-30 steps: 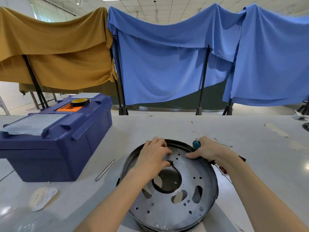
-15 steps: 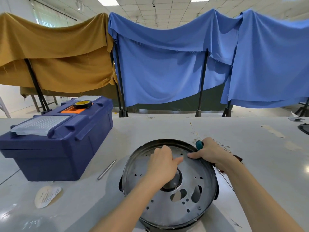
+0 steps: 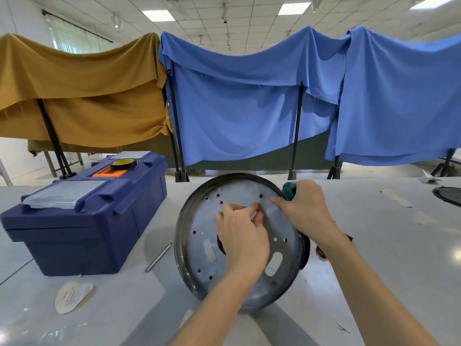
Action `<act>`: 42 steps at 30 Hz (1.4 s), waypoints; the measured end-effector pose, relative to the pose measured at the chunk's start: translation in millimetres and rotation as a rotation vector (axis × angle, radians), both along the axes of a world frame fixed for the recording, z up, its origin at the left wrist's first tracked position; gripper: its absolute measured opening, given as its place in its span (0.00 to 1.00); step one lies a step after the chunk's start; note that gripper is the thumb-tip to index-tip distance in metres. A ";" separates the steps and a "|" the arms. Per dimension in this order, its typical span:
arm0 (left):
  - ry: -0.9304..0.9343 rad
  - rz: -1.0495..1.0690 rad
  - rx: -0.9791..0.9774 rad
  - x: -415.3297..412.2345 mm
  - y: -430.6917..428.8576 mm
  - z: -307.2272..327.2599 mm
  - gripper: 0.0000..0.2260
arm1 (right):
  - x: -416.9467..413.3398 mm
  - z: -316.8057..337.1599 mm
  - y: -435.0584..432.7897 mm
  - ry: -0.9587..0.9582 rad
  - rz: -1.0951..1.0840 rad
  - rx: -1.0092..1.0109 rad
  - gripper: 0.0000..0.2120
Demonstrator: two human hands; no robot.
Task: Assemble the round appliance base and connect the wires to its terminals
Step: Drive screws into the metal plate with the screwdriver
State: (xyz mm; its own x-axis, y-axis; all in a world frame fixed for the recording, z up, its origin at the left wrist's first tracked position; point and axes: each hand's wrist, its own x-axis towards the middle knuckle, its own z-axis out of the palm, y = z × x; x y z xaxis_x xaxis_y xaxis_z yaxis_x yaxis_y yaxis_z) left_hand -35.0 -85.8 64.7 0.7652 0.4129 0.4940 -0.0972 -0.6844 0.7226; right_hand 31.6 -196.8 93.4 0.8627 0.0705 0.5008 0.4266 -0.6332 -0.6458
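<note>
While the left hand (image 3: 240, 236) lies over the middle of a round metal base (image 3: 199, 245), its fingers (image 3: 245, 209) are curled and pinched together against the plate, on something too small and too covered to make out. Its palm hides the dark centre opening of the base. The right hand (image 3: 303, 208) is closed around the teal handle of a screwdriver (image 3: 288, 189), and its outstretched fingers also press on the upper right edge of the base.

That base is a grey disc with a dark raised rim, dotted with small round holes and a few long slots. It seems tipped up toward the viewer, its near edge on the pale counter (image 3: 386, 245), directly in front of the person.

Just left of the base, a thin metal rod (image 3: 159, 257) lies on the counter. Further left sits a dark blue toolbox (image 3: 82, 221) with a roll of tape (image 3: 123, 164) on its lid, and a pale paper label (image 3: 72, 297) lies in front of it. Blue and mustard cloths hang behind.

No wires can be seen at the base, nor any terminals. As a judgement, the work looks early: the base is being fitted together, and the wiring is not yet begun.
</note>
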 end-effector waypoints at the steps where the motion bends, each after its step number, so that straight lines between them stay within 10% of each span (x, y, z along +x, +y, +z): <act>1: -0.023 -0.024 -0.033 0.3 -1.8 1.1 0.10 | -3.3 1.9 4.6 -0.034 -0.031 -0.020 0.25; 12: -0.151 -0.325 -0.959 -12.7 -30.5 12.1 0.09 | -15.3 1.0 23.4 -0.063 -0.101 -0.048 0.12; 23: -0.242 -0.415 -0.647 -9.7 -31.2 -31.3 0.07 | -22.0 -11.9 18.6 0.112 -0.118 0.105 0.09; 28: -0.112 -0.554 -1.022 -3.9 -27.4 -35.4 0.05 | -21.8 -21.8 17.9 0.168 -0.120 0.222 0.13; 34: -0.063 -0.331 -0.089 -3.0 -24.1 -42.2 0.13 | -19.9 -17.6 8.6 0.329 -0.081 0.374 0.25; 42: -0.010 -0.454 -0.019 -5.7 -14.2 -37.1 0.27 | -25.5 -9.1 -9.2 0.492 -0.028 0.680 0.21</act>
State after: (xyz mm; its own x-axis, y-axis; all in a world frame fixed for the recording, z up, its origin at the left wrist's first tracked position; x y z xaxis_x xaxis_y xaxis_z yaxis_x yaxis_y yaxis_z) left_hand -40.7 -100.1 27.6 0.8660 0.0459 0.4980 -0.3913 -0.5580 0.7318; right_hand 6.2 -206.0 84.4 0.9907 -0.1356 -0.0071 -0.0132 -0.0444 -0.9989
